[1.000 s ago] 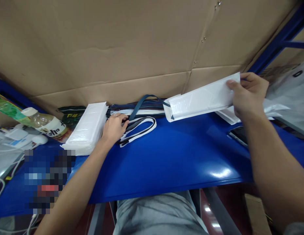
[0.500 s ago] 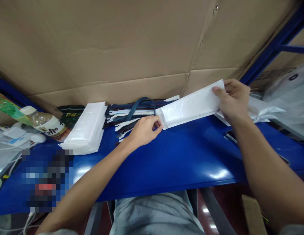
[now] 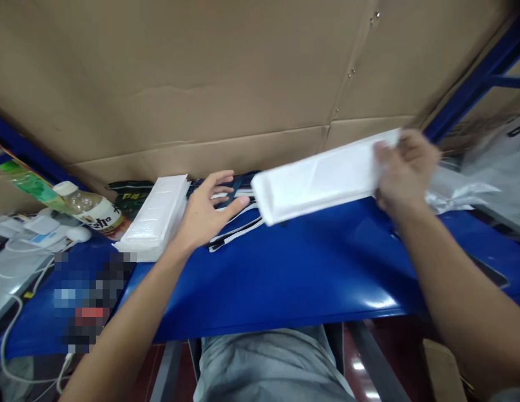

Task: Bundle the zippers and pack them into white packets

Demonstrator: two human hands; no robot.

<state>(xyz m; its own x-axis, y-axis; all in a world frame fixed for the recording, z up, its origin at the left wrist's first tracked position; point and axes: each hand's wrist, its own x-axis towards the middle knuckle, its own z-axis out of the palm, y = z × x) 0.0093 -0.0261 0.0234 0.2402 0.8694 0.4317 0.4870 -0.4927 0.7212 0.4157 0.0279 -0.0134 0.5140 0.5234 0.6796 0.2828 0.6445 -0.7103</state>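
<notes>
White envelope (image 3: 322,181) is gripped by the right hand (image 3: 391,162); the left hand (image 3: 220,204) is open.

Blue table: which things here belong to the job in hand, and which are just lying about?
In use, seemingly:
white padded sleeve, in the right hand
dark and white strips, by the left hand
white stack

Lying about:
drink bottle
phone

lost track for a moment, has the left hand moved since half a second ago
Yes. Judged against the stack of white padded envelopes, the left hand has moved left, nearer to it.
</notes>
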